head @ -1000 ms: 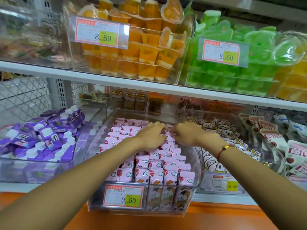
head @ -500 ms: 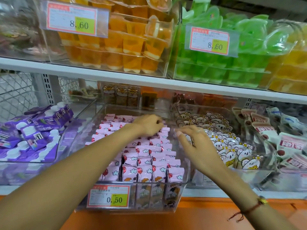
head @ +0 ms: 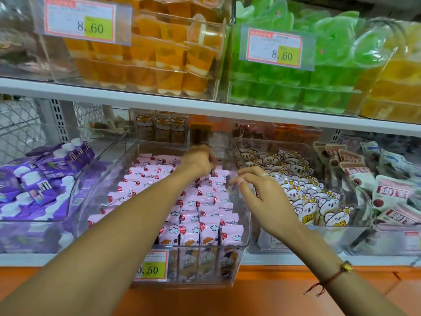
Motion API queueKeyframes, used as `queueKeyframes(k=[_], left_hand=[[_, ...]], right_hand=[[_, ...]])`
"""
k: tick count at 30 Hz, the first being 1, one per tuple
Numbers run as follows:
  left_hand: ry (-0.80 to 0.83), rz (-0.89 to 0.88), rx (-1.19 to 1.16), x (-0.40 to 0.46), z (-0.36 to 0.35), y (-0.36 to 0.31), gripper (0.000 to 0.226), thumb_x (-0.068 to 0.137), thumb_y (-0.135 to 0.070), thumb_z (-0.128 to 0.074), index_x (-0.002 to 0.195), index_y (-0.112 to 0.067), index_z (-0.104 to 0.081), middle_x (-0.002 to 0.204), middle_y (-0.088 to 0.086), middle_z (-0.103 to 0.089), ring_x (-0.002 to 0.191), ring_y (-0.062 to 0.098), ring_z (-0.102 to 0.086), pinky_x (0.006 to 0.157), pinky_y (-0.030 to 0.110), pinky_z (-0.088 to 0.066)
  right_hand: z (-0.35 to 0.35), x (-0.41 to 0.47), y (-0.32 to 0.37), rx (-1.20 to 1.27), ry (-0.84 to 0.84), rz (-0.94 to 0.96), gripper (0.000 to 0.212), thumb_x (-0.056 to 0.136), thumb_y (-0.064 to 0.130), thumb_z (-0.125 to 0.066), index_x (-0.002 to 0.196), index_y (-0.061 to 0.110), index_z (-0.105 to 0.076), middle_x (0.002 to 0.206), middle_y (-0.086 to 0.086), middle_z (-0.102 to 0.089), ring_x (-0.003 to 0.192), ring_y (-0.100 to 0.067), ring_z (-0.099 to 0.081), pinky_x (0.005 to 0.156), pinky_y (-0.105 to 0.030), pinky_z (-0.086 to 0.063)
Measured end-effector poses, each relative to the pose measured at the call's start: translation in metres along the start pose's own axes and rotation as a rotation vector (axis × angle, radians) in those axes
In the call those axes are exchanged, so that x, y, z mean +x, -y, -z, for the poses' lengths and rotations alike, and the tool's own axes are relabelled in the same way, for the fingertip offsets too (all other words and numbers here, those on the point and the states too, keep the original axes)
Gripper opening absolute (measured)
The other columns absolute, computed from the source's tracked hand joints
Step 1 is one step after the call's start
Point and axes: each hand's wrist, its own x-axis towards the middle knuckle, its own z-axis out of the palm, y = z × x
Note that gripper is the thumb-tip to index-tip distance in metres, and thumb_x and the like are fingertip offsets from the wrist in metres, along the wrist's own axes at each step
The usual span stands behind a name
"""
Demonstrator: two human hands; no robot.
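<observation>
Head view shows us the pink snack packets (head: 193, 204) standing in tight rows inside a clear bin (head: 248, 226) on the lower shelf, filling it from the front wall to the back. Our left hand (head: 200, 160) is at the far rows with its fingers curled down onto the packet tops; we cannot tell whether it pinches one or only presses on them. Our right hand (head: 262, 192) hovers just above the bin's right rim, fingers loosely spread and holding nothing. We judge the step to be squaring up the back rows. To do it well, we should brace a row with the left hand and bring the right in from the side, nudging the packets upright and flush without toppling the rows in front. The right hand should also keep off the koala packets (head: 303, 190) in the neighbouring bin. Purple cartons (head: 45, 179) lie in the bin to the left, a price tag (head: 151, 267) hangs on the front, and orange jelly cups (head: 159, 53) and green jelly cups (head: 296, 76) sit on the shelf above.
</observation>
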Motion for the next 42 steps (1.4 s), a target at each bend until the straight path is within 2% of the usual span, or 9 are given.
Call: queueKeyframes(k=[6, 10, 17, 23, 27, 30, 36, 39, 42], left_hand=[[-0.272, 0.156, -0.742, -0.018, 0.020, -0.013, 0.017, 0.095, -0.018, -0.053, 0.108, -0.010, -0.059, 0.116, 0.009, -0.062, 0.106, 0.025, -0.061, 0.086, 0.034, -0.052], [-0.361, 0.213, -1.155, -0.068, 0.047, -0.011, 0.014, 0.095, -0.015, -0.053, 0.107, -0.011, -0.058, 0.114, 0.008, -0.063, 0.103, 0.019, -0.062, 0.061, 0.014, -0.053], [-0.339, 0.205, -1.405, -0.146, 0.063, -0.001, 0.017, 0.094, -0.015, -0.055, 0.108, -0.006, -0.060, 0.098, 0.006, -0.070, 0.083, 0.004, -0.070, 0.066, 0.013, -0.054], [-0.262, 0.172, -1.401, -0.156, 0.069, -0.004, 0.023, 0.094, -0.023, -0.055, 0.110, -0.008, -0.062, 0.102, 0.004, -0.070, 0.097, 0.009, -0.067, 0.069, 0.019, -0.056], [-0.116, 0.199, -1.240, -0.156, 0.069, -0.002, 0.029, 0.095, -0.042, -0.046, 0.112, -0.022, -0.058, 0.113, -0.007, -0.064, 0.098, 0.005, -0.063, 0.078, 0.024, -0.056], [0.076, 0.211, -1.078, -0.157, 0.062, -0.006, 0.028, 0.093, -0.049, -0.048, 0.108, -0.027, -0.056, 0.114, -0.010, -0.061, 0.095, 0.005, -0.062, 0.077, 0.025, -0.055], [0.114, 0.067, -1.086, -0.162, 0.058, -0.012, 0.025, 0.094, -0.038, -0.050, 0.109, -0.022, -0.061, 0.088, -0.012, -0.065, 0.070, -0.010, -0.063, 0.063, 0.007, -0.050], [-0.029, -0.017, -0.918, -0.156, 0.062, -0.005, 0.021, 0.091, -0.035, -0.057, 0.109, -0.025, -0.059, 0.102, -0.009, -0.065, 0.084, -0.003, -0.062, 0.069, 0.008, -0.048], [-0.163, -0.151, -0.775, -0.151, 0.067, 0.004, 0.025, 0.087, -0.031, -0.063, 0.110, -0.021, -0.061, 0.107, -0.009, -0.064, 0.094, -0.001, -0.058, 0.073, 0.005, -0.044]], right_hand=[[0.002, 0.004, 0.002, 0.120, -0.033, -0.042, 0.016, 0.093, 0.018, -0.054, 0.099, 0.018, -0.068, 0.105, 0.006, -0.062, 0.091, 0.002, -0.055, 0.075, -0.004, -0.038], [0.008, 0.008, 0.012, 0.112, -0.084, -0.100, 0.019, 0.091, 0.019, -0.056, 0.108, 0.020, -0.065, 0.107, 0.004, -0.065, 0.098, -0.010, -0.059, 0.082, -0.023, -0.046], [-0.005, -0.005, 0.070, 0.126, -0.031, 0.169, 0.062, 0.081, 0.047, -0.065, 0.134, 0.032, -0.037, 0.128, 0.011, -0.047, 0.116, -0.004, -0.046, 0.091, -0.023, -0.043], [-0.006, -0.003, 0.078, 0.151, -0.107, 0.122, 0.039, 0.085, 0.025, -0.066, 0.121, 0.028, -0.050, 0.111, 0.011, -0.059, 0.097, -0.007, -0.057, 0.078, -0.033, -0.052], [-0.001, 0.004, 0.072, 1.049, 0.070, -0.338, 0.032, 0.092, 0.019, -0.057, 0.124, 0.013, -0.054, 0.105, -0.002, -0.072, 0.094, -0.015, -0.069, 0.078, -0.027, -0.056], [0.000, 0.007, 0.067, 1.333, 0.120, -0.384, 0.025, 0.095, 0.018, -0.050, 0.117, 0.009, -0.059, 0.102, -0.007, -0.073, 0.090, -0.014, -0.070, 0.070, -0.022, -0.055], [-0.003, 0.007, 0.061, 1.164, 0.072, -0.282, 0.029, 0.094, 0.025, -0.052, 0.121, 0.016, -0.057, 0.108, -0.001, -0.071, 0.098, -0.012, -0.067, 0.081, -0.024, -0.053], [0.003, 0.008, 0.058, 1.000, -0.027, -0.235, 0.036, 0.089, 0.025, -0.058, 0.124, 0.018, -0.053, 0.109, 0.008, -0.069, 0.103, -0.005, -0.064, 0.093, -0.027, -0.047], [0.010, 0.004, 0.052, 0.739, -0.111, -0.122, 0.071, 0.079, 0.031, -0.071, 0.139, 0.032, -0.033, 0.123, 0.020, -0.051, 0.105, 0.012, -0.054, 0.084, -0.008, -0.045]])
